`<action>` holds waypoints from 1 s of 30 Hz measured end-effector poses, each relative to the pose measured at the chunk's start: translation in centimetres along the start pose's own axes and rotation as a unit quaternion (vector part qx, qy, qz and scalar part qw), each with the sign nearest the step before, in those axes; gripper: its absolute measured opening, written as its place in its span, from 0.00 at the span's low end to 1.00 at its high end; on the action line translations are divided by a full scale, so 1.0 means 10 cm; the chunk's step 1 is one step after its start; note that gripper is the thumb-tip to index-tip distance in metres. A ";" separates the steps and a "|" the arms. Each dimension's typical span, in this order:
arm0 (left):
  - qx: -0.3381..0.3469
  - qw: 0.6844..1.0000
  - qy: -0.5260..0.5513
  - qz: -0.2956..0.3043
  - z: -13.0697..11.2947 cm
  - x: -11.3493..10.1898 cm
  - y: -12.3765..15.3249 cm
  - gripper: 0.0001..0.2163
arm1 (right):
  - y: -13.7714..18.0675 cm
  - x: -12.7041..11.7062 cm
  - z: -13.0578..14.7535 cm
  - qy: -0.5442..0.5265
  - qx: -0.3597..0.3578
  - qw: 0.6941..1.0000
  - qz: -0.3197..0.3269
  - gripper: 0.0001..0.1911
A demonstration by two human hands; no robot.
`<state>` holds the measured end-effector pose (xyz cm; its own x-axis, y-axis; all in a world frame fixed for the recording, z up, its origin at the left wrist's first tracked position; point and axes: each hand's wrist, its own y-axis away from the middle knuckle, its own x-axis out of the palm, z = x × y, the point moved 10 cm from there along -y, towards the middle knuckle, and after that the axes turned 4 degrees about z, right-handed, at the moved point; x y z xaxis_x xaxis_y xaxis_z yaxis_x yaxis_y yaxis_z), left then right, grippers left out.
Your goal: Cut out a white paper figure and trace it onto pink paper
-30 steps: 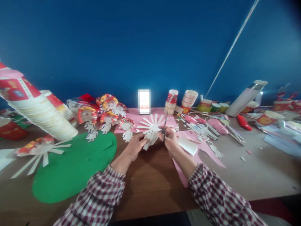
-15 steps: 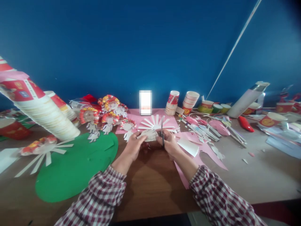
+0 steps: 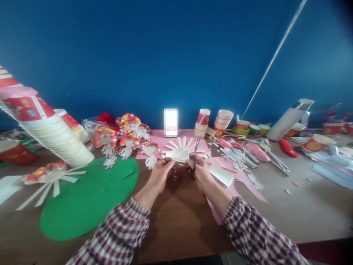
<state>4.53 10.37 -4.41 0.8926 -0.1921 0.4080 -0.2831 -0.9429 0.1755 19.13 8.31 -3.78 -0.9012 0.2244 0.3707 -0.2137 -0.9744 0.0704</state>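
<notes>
My left hand (image 3: pixel 162 171) pinches the left side of a small white paper piece (image 3: pixel 179 155). At its other side is my right hand (image 3: pixel 200 170), closed round a pair of scissors (image 3: pixel 194 158) whose blades point upward, away from the paper. The right fingertips seem to touch the paper's edge too. Just behind the paper lies a cut paper cup with its strips fanned out (image 3: pixel 184 142), resting on a pink sheet (image 3: pixel 158 137). A white cut-out figure with a decorated ring (image 3: pixel 150 154) lies left of my left hand.
Several stacked paper cups (image 3: pixel 55 136) lean at the left, beside a green paper shape (image 3: pixel 91 198). More cut-out figures (image 3: pixel 128 143) sit behind it. Cup stacks (image 3: pixel 223 119) stand at the back. Pink scraps (image 3: pixel 249 182), pens, a red object (image 3: pixel 288 148) and a tilted white bottle (image 3: pixel 285 121) occupy the right.
The paper between my hands has tipped and shows a narrower, less clear face. The scissors have tilted rightward at the tips. Both hands sit slightly lower in view.
</notes>
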 end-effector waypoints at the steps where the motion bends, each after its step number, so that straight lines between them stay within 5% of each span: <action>1: -0.001 1.000 0.001 -0.005 0.00 -0.02 0.00 0.14 | 0.00 0.01 0.00 0.002 -0.002 1.000 0.005 0.19; 11: 0.016 0.999 0.024 -0.035 -0.10 -0.08 0.01 0.13 | 0.12 0.31 -0.01 0.019 0.016 0.993 0.115 0.15; 20: -0.007 0.998 -0.034 0.047 0.03 0.16 0.06 0.11 | 0.11 0.31 0.01 -0.033 -0.002 0.993 0.116 0.16; 30: -0.010 0.999 -0.011 0.043 0.00 0.18 0.07 0.12 | 0.16 0.41 0.05 -0.031 -0.012 0.988 0.151 0.18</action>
<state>5.92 9.37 -3.61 0.8718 -0.2779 0.4035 -0.3658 -0.9171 0.1588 15.32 7.68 -1.65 -0.9005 -0.0781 0.4278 0.0516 -0.9960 -0.0732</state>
